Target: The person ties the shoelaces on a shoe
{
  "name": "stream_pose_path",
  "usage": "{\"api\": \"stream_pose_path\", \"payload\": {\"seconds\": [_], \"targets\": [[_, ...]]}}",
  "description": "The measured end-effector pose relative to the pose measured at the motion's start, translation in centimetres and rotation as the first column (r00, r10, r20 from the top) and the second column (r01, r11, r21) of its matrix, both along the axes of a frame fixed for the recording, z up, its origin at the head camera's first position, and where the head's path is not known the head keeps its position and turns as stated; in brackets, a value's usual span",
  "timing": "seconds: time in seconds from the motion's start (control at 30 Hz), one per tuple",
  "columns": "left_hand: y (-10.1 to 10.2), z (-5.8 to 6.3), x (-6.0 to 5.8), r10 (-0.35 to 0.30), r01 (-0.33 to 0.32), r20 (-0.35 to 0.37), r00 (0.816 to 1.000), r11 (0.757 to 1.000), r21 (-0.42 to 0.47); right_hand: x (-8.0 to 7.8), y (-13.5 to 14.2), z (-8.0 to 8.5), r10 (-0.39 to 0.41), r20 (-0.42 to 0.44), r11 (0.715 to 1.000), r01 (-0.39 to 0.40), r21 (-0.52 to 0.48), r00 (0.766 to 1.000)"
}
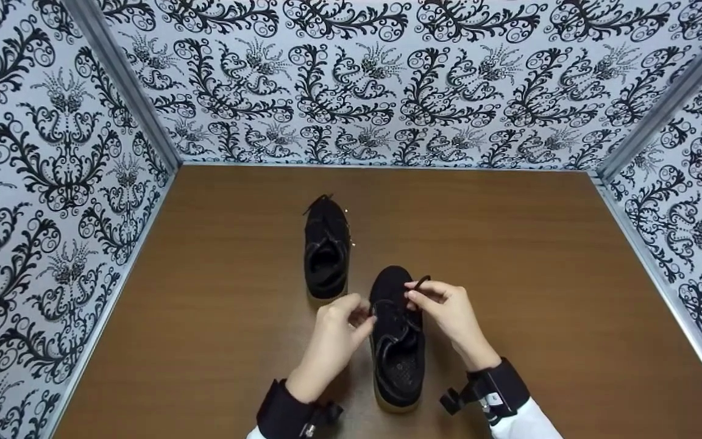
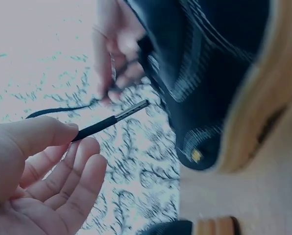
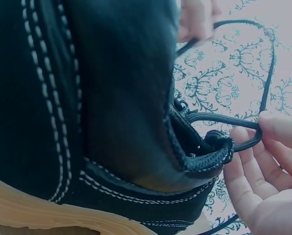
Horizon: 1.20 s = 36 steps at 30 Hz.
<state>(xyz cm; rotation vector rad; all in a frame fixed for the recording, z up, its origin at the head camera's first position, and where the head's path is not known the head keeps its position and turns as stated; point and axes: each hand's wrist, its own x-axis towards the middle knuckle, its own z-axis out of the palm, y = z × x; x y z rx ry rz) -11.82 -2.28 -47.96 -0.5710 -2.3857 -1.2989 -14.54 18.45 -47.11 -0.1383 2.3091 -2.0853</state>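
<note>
A black shoe with a tan sole stands on the table between my hands, its toe pointing away. My left hand, at the shoe's left side, pinches a black shoelace near its end between thumb and fingers. The lace's metal tip sticks out past the fingertips in the left wrist view. On the shoe's other side, my right hand pinches a bend of lace that comes from the shoe's opening, as the right wrist view shows. The shoe hides part of each hand in the opposite wrist view.
A second black shoe stands farther back and to the left on the brown wooden table. Patterned black-and-white panels with metal edging rise at the back and both sides. Black straps with cameras sit on both wrists.
</note>
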Motion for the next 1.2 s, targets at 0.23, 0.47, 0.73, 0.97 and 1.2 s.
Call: {"api": "stream_pose_path", "payload": {"seconds": [0.23,0.47,0.73,0.97,1.2], "targets": [[1.5,0.7,1.0,-0.018,0.017,-0.191,0.981,1.000,-0.003,0.3,-0.1,0.5,0.006,-0.004,1.000,-0.006,0.019,1.000],[2.5,0.1,0.8,-0.051,0.030,-0.372,0.927,0.998,-0.062,-0.3,0.6,-1.5,-0.008,-0.019,1.000,0.007,-0.013,1.000],[2.8,-1.6,0.1,-0.158,0.039,-0.573,0.804,0.976,-0.215,-0.2,0.7,-1.6,-0.010,-0.020,1.000,0.010,-0.015,1.000],[2.8,-2.4,0.3,-0.242,0.067,-0.531,0.812,0.943,-0.326,0.7,0.0,0.6,-0.008,-0.017,1.000,0.008,0.012,1.000],[3.1,-3.2,0.1,-0.285,0.094,-0.452,0.845,0.912,-0.399,0.9,-0.1,0.9,-0.004,-0.029,1.000,0.004,0.001,1.000]]}}
